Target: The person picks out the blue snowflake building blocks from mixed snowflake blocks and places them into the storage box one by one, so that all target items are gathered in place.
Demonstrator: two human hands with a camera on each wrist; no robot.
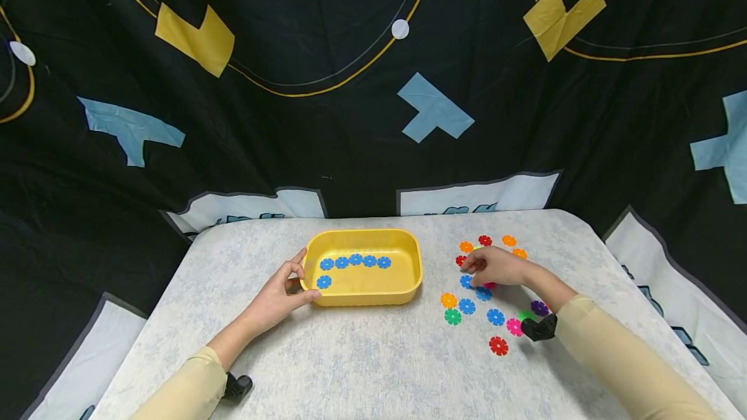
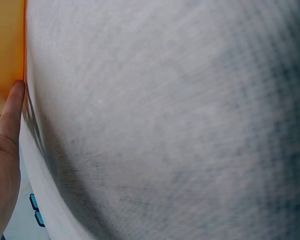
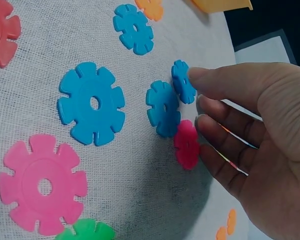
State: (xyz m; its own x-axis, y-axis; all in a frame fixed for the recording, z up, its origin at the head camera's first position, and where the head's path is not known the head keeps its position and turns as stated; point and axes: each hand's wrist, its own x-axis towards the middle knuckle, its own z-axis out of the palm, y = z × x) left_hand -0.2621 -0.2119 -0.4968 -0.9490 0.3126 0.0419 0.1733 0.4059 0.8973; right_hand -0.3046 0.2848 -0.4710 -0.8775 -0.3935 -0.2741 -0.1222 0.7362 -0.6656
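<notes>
Yellow tray (image 1: 364, 300), shallow, rounded corners, glossy plastic, sits on table (image 1: 350, 368) near far edge, a bit left of middle. Left hand (image 1: 280, 295) grips its near-left corner, thumb on near side, fingers along left rim. Inside: six blue discs (image 1: 356, 258), five in a loose row, one nearer the near-left corner. Right hand (image 1: 496, 267) partly open, fingers bent toward thumb, nothing seen held; it's low over loose discs between tray and table's right edge. Thumb tip overlaps a blue disc (image 3: 181, 81) in right wrist view, can't tell if touching. All discs flat, thin, flower-shaped, slotted rims, round centre hole. Four loose blue ones visible; pink disc (image 3: 186, 144) just beside the fingers. Orange discs (image 1: 509, 240) and red disc (image 1: 485, 240) toward far edge; another red disc (image 1: 498, 346) closest to near edge.
</notes>
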